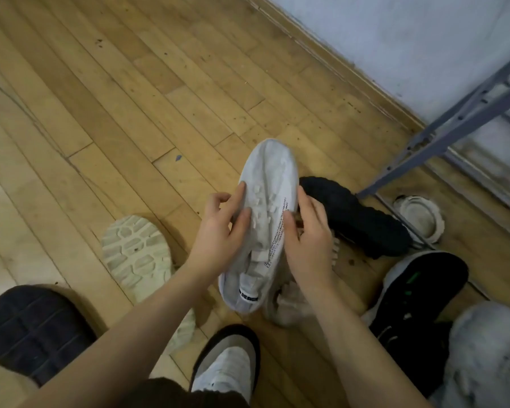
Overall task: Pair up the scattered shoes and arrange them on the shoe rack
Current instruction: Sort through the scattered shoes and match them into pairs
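Held above the worn wooden plank floor, toe pointing away: pale grey lace-up sneaker with printed side text, left hand and right hand curled round its flanks. Best kept level, matched against the pale shoe beneath (mostly hidden). Grey metal rack frame cut off at right; shelves unseen.

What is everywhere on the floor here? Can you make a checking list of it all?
Surface: wooden floor, scuffed and speckled.
Job's things: white sneaker held up; black knit shoe behind it; pale sole-up shoe; dark sole-up shoe; black sneaker with green marks; fluffy grey slipper.
Clutter: round white cap on the floor.
Grippers: left hand and right hand grip the white sneaker's sides.
Cables: nothing seen.
Surroundings: grey metal frame by the wall.
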Motion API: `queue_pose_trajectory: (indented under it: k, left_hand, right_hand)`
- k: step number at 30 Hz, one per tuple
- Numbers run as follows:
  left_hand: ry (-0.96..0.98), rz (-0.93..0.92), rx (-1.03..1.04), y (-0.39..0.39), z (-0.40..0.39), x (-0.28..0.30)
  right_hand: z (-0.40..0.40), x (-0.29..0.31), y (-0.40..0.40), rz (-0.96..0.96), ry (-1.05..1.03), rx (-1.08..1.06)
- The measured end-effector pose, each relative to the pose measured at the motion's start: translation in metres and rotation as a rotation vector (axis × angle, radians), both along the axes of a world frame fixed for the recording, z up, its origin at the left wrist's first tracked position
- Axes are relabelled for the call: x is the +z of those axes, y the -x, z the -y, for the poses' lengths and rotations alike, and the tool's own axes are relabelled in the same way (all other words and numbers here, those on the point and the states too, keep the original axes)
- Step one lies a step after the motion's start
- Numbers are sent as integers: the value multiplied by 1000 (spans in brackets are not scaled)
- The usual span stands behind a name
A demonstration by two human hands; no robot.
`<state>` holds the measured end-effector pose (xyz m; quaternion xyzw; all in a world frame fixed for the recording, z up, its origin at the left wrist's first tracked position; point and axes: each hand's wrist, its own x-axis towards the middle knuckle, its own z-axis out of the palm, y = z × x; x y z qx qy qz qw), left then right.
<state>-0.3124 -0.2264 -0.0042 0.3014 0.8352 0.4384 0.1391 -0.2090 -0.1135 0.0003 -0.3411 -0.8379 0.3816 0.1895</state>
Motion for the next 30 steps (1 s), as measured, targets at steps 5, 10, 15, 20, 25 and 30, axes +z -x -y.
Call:
queue_pose_trajectory:
  k: [5,10,15,20,25,30]
  left_hand:
    - [-60,70,-126,-45,-40,14]
    - [-52,94,-276,-100,-73,18]
    - [-92,152,-450,-157,-96,13]
    - [4,196,-543,-194,-117,1]
    - [309,-18,-679,-206,-131,-18]
    - [304,-116,-708,-197,-126,-17]
  right_hand:
    - [-16,15,-63,38,-6,-193]
    - [-34,24,-131,47,-21,-317]
    - [-42,24,-196,71,-59,-451]
    - [-48,10,-236,196,-219,-526]
    - [-52,-11,-256,576,-129,-433]
    - [-50,-13,-252,576,-148,-398]
